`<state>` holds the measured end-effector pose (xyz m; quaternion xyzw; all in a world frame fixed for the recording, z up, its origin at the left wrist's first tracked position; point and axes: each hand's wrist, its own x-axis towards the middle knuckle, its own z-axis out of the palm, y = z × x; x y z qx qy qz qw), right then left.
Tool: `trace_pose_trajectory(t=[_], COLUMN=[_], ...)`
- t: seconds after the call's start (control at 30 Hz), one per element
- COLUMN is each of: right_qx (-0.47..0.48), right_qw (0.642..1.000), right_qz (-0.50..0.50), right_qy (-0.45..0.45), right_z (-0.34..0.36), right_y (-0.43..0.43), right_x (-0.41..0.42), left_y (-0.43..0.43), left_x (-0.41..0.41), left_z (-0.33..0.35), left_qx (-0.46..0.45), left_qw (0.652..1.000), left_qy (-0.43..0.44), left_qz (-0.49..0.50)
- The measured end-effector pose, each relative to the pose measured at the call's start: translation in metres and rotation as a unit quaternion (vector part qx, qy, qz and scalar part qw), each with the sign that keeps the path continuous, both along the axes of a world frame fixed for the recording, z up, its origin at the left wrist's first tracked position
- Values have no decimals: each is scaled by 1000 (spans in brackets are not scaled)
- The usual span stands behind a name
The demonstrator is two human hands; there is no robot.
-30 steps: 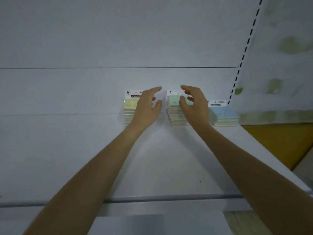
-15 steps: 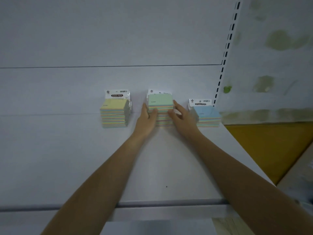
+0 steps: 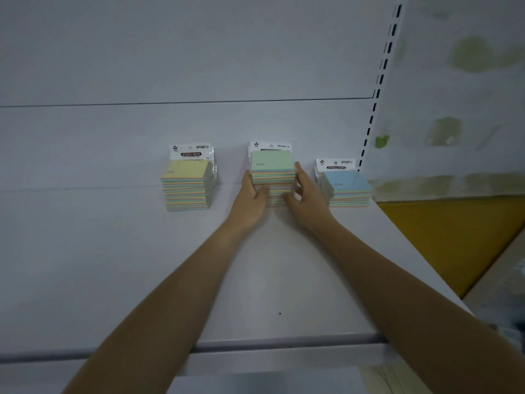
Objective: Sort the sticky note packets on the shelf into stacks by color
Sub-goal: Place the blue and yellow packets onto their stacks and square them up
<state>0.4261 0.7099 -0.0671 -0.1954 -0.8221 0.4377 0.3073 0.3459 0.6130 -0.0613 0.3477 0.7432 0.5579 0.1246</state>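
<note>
Three stacks of sticky note packets stand in a row at the back of the white shelf (image 3: 142,265). A yellow-topped stack (image 3: 186,184) is on the left, a green-topped stack (image 3: 272,169) in the middle and a lower blue-topped stack (image 3: 348,187) on the right. My left hand (image 3: 251,199) presses against the green stack's left side, thumb across its front. On the same stack's right side and front rests my right hand (image 3: 305,196), fingers curled on it. Both hands hide the stack's lower front.
The shelf's back panel rises just behind the stacks. A slotted upright (image 3: 377,89) stands behind the blue stack, marking the shelf's right end. Beyond it are a stained wall and a yellow panel (image 3: 454,237). The shelf's front lip (image 3: 255,342) runs under my forearms.
A second ago both hands hovered open above the stacks. They came down onto the green stack's sides and have stayed clasped on it since half a second ago.
</note>
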Motion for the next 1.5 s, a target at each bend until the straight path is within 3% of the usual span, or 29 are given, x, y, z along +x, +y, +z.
trace_pose_trajectory(t=[0.1, 0.2, 0.37, 0.47, 0.7, 0.83, 0.97, 1.07, 1.3, 1.4, 1.5], right_qx=[4, -59, -100, -94, -43, -82, -13, 35, -8, -19, -34], right_qw=[1000, 997, 992, 993, 997, 995, 999, 998, 999, 997, 989], right_qz=[6, 15, -14, -33, -30, -11, -49, -58, -36, -78, -123], right_qy=[4, 48, 72, 65, 64, 50, -17, -15, -8, 4, 69], right_z=[0, 3, 10, 11, 9, 3, -2, -2, 0, 11, 27], right_y=[-1, -2, -2, -3, -7, -5, 3, 4, -6, -11, -12], right_x=[-1, 2, 2, -1, 3, 3, 0, -2, -1, 4, 18], left_y=[-1, -2, -3, -3, -6, -7, -7, -5, -1, -4, -10], left_x=[-2, 0, 10, 7, -1, -5, -3, -4, -6, 3, 14], left_z=[-1, 1, 11, 10, 8, 4, 2, 1, -3, 4, 18], left_qx=[-16, -7, 56, 56, 65, 31, 0, 16, 1, 10, 76], left_qw=[1000, 1000, 997, 995, 997, 997, 1000, 999, 999, 996, 968], left_qy=[14, 1, 31, 60, 6, -66, -2, 10, -33, 30, 190], left_qz=[-5, 7, 32, 50, 52, 30, 28, 30, 28, 79, 146])
